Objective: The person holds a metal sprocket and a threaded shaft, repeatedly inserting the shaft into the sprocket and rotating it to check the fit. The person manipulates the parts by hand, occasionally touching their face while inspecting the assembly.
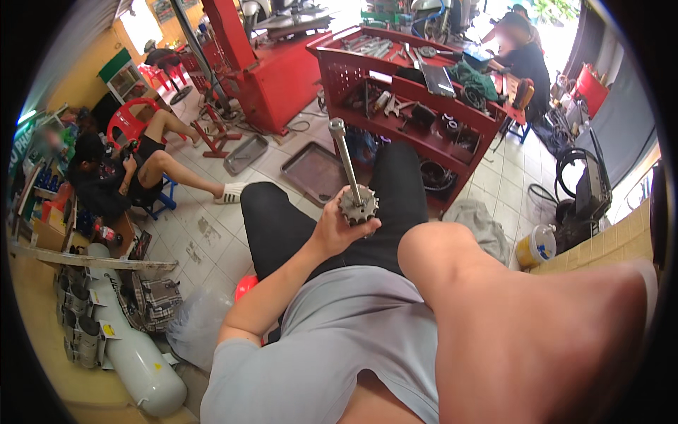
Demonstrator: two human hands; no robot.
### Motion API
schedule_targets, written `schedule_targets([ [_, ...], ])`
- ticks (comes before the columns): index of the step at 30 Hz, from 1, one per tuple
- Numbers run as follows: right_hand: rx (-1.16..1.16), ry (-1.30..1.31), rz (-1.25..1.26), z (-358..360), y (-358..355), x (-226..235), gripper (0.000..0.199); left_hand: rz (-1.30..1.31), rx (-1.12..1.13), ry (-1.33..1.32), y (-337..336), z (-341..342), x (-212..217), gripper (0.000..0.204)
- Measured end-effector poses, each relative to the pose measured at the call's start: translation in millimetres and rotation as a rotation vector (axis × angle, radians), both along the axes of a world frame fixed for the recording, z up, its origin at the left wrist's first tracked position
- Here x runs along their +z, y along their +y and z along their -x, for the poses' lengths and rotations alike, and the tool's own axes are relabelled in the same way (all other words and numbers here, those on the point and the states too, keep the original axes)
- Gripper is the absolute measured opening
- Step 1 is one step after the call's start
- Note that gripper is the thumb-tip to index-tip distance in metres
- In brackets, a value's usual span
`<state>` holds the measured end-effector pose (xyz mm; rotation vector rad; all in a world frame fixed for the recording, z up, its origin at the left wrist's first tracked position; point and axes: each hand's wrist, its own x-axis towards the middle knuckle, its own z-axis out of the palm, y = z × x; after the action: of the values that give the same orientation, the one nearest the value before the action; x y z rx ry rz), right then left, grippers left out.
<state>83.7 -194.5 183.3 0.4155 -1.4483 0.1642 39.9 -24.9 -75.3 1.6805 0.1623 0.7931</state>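
**Sprocket shaft held up over my lap**

In the head view, my left hand (337,227) sits at the centre of the frame, fingers closed around a toothed sprocket (358,207) with a long metal shaft (346,159) rising from it, tilted toward the upper left. It hangs above my black-trousered knees. My right forearm fills the lower right; the right hand itself seems out of frame, so I cannot tell its state. Behind the shaft stands a red tool cart (417,95), with a grey tray (314,172) on the tiled floor left of it.
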Motion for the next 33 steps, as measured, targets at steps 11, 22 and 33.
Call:
schedule_targets([
  [11,0.027,0.292,-0.07,21,16,1,0.036,-0.007,0.033,0.002,0,4,1,0.046],
  [22,0.158,0.367,-0.175,28,13,-2,0.041,0.084,-0.038,0.037,6,6,-1,0.059],
  [33,0.267,-0.262,-0.101,-17,0,-24,0.032,0.007,0.028,-0.001,3,6,-1,0.051],
])
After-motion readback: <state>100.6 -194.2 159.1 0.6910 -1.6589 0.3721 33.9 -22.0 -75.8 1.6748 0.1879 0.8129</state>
